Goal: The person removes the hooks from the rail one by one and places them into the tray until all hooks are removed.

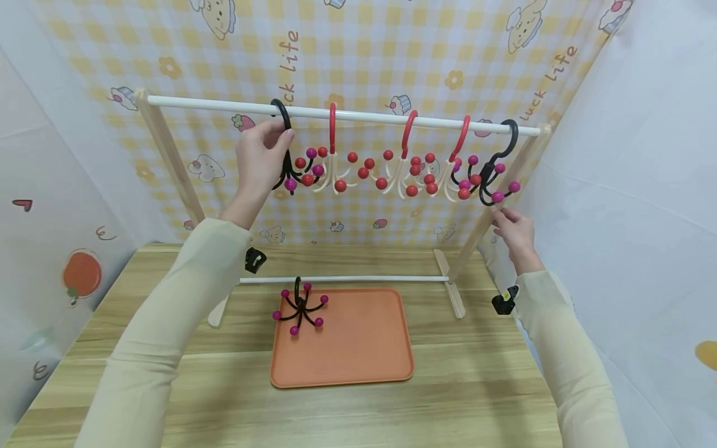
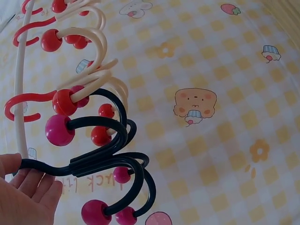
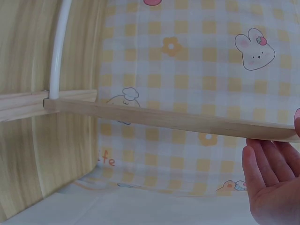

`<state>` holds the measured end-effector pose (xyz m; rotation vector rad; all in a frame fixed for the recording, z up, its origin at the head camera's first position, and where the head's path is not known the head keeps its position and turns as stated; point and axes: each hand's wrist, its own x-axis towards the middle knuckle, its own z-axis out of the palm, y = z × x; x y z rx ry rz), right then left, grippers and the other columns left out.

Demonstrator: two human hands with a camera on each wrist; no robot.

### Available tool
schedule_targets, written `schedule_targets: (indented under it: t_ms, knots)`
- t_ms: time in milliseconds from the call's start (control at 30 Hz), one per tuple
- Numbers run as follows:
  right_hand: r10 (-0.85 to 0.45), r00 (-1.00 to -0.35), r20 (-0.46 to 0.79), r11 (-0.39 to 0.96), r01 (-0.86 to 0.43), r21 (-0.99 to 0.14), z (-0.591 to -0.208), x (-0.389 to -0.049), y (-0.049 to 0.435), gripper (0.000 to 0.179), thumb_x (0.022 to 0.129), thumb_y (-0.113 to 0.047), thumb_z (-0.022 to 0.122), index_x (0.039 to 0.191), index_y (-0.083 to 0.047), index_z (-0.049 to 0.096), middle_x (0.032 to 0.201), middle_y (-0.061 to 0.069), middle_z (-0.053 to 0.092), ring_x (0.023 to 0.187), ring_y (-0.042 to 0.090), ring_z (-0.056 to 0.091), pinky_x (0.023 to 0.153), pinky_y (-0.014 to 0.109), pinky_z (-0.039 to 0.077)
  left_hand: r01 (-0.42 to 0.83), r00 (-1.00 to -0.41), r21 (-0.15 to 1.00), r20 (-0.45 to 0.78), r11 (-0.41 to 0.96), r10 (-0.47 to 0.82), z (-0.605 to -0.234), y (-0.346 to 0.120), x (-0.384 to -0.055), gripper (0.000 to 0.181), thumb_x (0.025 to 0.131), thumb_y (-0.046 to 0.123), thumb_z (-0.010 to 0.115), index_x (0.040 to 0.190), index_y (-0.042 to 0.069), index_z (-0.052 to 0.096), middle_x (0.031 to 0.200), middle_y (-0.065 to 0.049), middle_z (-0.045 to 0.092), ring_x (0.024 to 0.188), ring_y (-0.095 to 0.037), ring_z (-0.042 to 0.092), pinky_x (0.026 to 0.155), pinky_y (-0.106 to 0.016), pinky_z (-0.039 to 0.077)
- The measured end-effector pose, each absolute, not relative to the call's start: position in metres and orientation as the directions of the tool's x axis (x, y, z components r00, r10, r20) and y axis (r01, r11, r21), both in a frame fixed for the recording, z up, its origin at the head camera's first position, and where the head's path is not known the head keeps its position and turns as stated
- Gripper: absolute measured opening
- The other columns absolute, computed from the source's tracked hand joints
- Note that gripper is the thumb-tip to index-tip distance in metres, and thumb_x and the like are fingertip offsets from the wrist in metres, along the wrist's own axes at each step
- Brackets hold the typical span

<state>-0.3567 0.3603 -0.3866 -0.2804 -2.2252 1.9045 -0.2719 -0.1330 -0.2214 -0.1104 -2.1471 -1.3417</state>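
Observation:
My left hand [image 1: 260,158] pinches the black hook of a head massager [image 1: 287,163] with magenta ball tips, at the rack's white top rod [image 1: 218,106]. The left wrist view shows this massager [image 2: 101,161] with the thumb on one side of its hook and fingers on the other. My right hand [image 1: 515,236] is at the rack's right wooden post [image 3: 173,119], thumb on one side and fingers on the other. Just above it, another black massager [image 1: 487,174] hangs from the rod. Red-hooked cream massagers [image 1: 400,171] with red balls hang between the hands.
Below the rack, an orange tray [image 1: 358,348] lies on the wooden table [image 1: 465,373], with a black massager [image 1: 301,305] at its back left. A lower white rod [image 1: 358,279] runs behind the tray. A checked cloth [image 1: 358,74] hangs behind the rack.

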Motion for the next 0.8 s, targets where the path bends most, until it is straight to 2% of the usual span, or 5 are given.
schedule_targets:
  t_ms: [133,233,467,800]
  knots:
    - [0.311,-0.95,0.031,0.275,0.058,-0.96,-0.341,-0.308,0.315,0.056,0.083,-0.038,0.058,0.124,-0.001,0.049,0.112,0.012,0.057,0.092,0.013,0.057,0.078,0.025,0.045,0.369,-0.816,0.794,0.525,0.483,-0.241,-0.222,-0.134,-0.273,0.026,0.087,0.019,0.056,0.105,0.0,0.061,0.103,-0.009,0.062,0.091,-0.013,0.058,0.079,-0.02,0.043]
    - [0.312,-0.95,0.017,0.269,0.071,-0.961,-0.329,-0.295,0.303,0.056,0.085,-0.036,0.055,0.126,0.001,0.046,0.113,0.012,0.055,0.093,0.012,0.056,0.079,0.023,0.044,0.373,-0.812,0.79,0.532,0.486,-0.241,-0.223,-0.135,-0.273,0.026,0.087,0.02,0.057,0.102,0.0,0.06,0.101,-0.009,0.063,0.09,-0.012,0.058,0.078,-0.02,0.043]
    - [0.314,-0.949,-0.011,0.262,0.098,-0.96,-0.33,-0.297,0.304,0.058,0.085,-0.037,0.055,0.127,0.001,0.044,0.12,0.017,0.05,0.096,0.015,0.054,0.082,0.024,0.043,0.375,-0.797,0.762,0.556,0.528,-0.237,-0.223,-0.136,-0.273,0.025,0.087,0.02,0.056,0.102,0.001,0.061,0.099,-0.008,0.064,0.086,-0.012,0.06,0.075,-0.02,0.045]
    - [0.314,-0.949,0.005,0.263,0.081,-0.961,-0.33,-0.296,0.304,0.057,0.085,-0.036,0.055,0.127,0.002,0.044,0.111,0.012,0.054,0.094,0.014,0.055,0.076,0.02,0.044,0.389,-0.745,0.688,0.626,0.612,-0.23,-0.223,-0.137,-0.272,0.025,0.088,0.022,0.055,0.102,0.003,0.064,0.097,-0.007,0.065,0.084,-0.012,0.062,0.072,-0.021,0.046]
